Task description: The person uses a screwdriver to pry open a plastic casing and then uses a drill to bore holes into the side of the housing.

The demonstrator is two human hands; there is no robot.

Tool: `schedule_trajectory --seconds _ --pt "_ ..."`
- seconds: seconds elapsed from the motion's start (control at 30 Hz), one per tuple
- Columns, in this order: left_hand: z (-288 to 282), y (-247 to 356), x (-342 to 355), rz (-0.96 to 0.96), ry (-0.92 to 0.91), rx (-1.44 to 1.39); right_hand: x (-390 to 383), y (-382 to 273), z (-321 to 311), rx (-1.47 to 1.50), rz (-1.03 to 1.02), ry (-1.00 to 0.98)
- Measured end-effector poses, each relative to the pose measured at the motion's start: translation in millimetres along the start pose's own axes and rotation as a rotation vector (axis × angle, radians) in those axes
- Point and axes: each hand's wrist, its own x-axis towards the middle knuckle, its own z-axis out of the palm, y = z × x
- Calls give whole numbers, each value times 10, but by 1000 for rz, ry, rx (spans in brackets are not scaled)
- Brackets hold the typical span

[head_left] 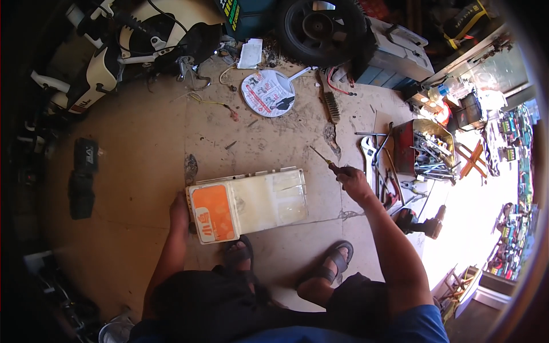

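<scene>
A long cream plastic case (269,200) with an orange panel on its left end lies across the space in front of my feet. My left hand (179,212) grips the case's left end; its fingertips are partly hidden by the edge. My right hand (355,186) is closed round the dark red handle of a screwdriver (331,164). The screwdriver's thin shaft points up and left, beyond the case's right end and apart from it.
To the right lie an adjustable wrench (368,150), pliers (391,197), a cordless drill (423,222) and a red bin (405,147) of metal tools. Farther off are a wire brush (331,107), a round paper fan (267,94) and a wheel (318,28). A scooter (106,68) stands at far left.
</scene>
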Motion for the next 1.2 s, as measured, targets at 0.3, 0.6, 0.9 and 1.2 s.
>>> schedule_trajectory --seconds 0.3,0.6,0.9,1.2 --pt "-96 -25 -44 77 -55 -96 -360 -1044 -527 -153 -188 -5" --pt "-119 42 -90 21 -114 -77 -251 -133 264 -499 -58 222" --pt "-72 310 -308 -114 -323 -193 411 -835 1524 207 348 -40" --pt "-93 235 -333 -87 -198 -246 290 -1082 1584 148 486 188"
